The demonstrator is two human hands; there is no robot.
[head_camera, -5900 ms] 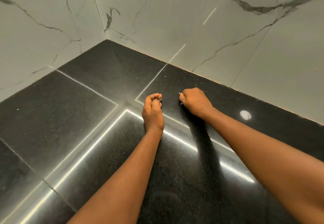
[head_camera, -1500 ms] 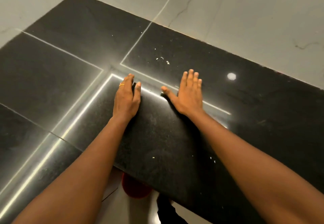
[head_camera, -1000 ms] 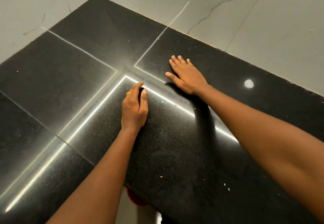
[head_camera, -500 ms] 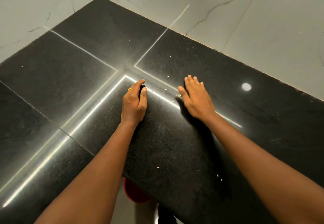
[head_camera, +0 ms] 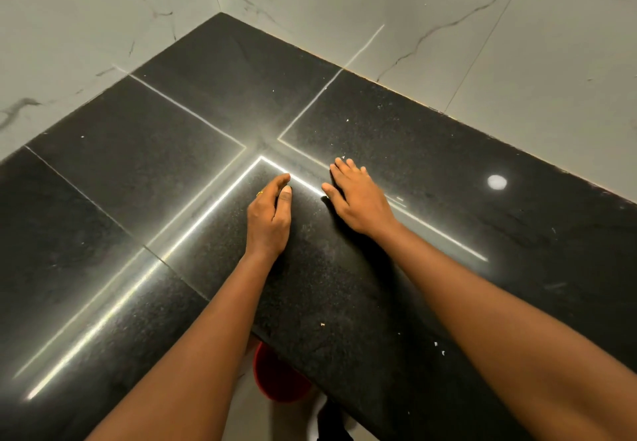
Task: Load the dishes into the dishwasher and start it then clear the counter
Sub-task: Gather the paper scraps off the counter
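Two bare forearms (head_camera: 213,320), thin gold ring (head_camera: 259,193) on the left hand (head_camera: 269,220)

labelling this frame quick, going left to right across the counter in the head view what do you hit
left hand → right hand → round bright reflection

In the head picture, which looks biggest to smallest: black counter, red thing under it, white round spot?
1. Shiny black stone counter.
2. Red round container, partly hidden below the counter's edge.
3. Round white light spot, smallest.
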